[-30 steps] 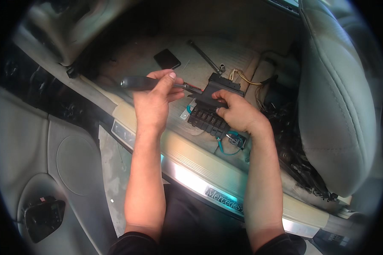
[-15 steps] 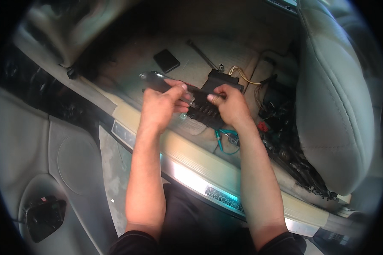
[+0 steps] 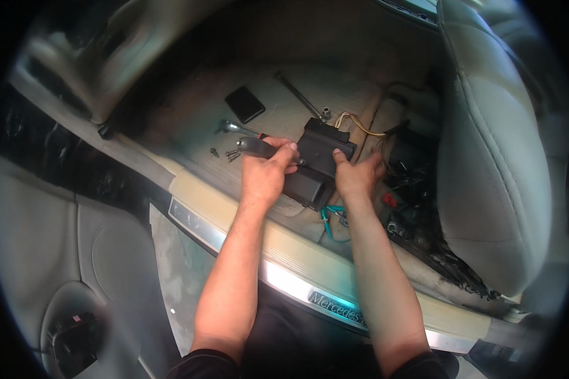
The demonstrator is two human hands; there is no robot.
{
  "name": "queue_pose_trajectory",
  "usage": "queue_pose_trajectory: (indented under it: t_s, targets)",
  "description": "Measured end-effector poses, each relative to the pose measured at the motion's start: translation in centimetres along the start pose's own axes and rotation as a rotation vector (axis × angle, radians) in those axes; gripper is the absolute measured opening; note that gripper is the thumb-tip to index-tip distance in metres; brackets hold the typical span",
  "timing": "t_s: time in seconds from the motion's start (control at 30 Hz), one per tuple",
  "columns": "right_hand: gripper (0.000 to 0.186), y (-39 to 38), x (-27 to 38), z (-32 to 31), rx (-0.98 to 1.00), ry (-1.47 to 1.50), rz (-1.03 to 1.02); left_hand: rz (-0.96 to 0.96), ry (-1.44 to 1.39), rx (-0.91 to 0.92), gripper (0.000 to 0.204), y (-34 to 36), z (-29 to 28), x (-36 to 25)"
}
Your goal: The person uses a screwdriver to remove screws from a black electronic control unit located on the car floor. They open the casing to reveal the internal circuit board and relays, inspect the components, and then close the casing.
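A black plastic box (image 3: 319, 148) lies on the car's floor, its top a smooth cover with a raised lower section. My left hand (image 3: 267, 167) is closed round a dark-handled screwdriver (image 3: 253, 147) with a metal butt end. Its tip side points at the box, close to a small screw-like spot on the cover; whether they touch I cannot tell. My right hand (image 3: 355, 177) rests its thumb on the box's right side, with the other fingers spread beyond the edge. Partly behind my left hand lies a chrome-headed ratchet (image 3: 237, 127) with a red ring.
Loose screws (image 3: 232, 155) lie left of my left hand. Farther off are a black flat rectangular object (image 3: 244, 104) and a long socket bar (image 3: 300, 95). Yellowish wires (image 3: 354, 120), teal wires (image 3: 325, 221) and a grey seat (image 3: 487, 158) border the box. The sill (image 3: 284, 278) runs in front.
The cover was raised with rows of contacts showing beneath; now it lies down over them. My left hand has moved right and nearer. My right hand's fingers have spread.
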State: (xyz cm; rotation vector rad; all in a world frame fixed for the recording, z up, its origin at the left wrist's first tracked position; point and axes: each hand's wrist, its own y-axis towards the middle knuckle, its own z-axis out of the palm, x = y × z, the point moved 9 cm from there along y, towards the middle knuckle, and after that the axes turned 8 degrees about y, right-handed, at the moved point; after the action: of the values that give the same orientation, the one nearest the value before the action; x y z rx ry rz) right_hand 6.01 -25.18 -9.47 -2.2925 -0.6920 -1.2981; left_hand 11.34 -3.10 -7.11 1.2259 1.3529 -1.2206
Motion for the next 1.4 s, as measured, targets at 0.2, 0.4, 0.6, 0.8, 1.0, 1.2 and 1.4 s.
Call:
queue_pose_trajectory:
  t_s: [0.2,0.4,0.6,0.8,1.0,1.2,1.4]
  targets:
    - [0.043,0.6,-7.8,8.9,0.424,0.852,0.592,-0.087,0.001,-0.014,0.027,-0.2,-1.1,0.7]
    - [0.040,1.1,-5.6,7.7,0.317,1.040,0.392,0.001,-0.066,-0.054,0.029,-1.2,-2.0,-0.7]
    - [0.038,1.4,-2.1,6.2,0.330,1.277,0.216,0.248,-0.009,-0.063,0.027,-2.3,-1.0,-4.4]
    - [0.033,1.7,-2.8,6.1,0.311,1.321,0.250,0.252,0.184,-0.062,0.026,-1.1,0.7,-2.7]
    - [0.021,2.8,-3.7,5.4,0.111,1.265,0.128,0.226,0.137,-0.040,0.029,-1.0,1.1,-2.0]
    - [0.015,2.6,-3.5,4.8,0.061,1.162,0.143,0.238,0.157,-0.048,0.032,-0.9,1.1,-1.8]
    - [0.016,2.4,-3.2,4.3,0.059,1.130,0.147,0.224,0.207,-0.037,0.027,-0.9,1.2,-1.9]
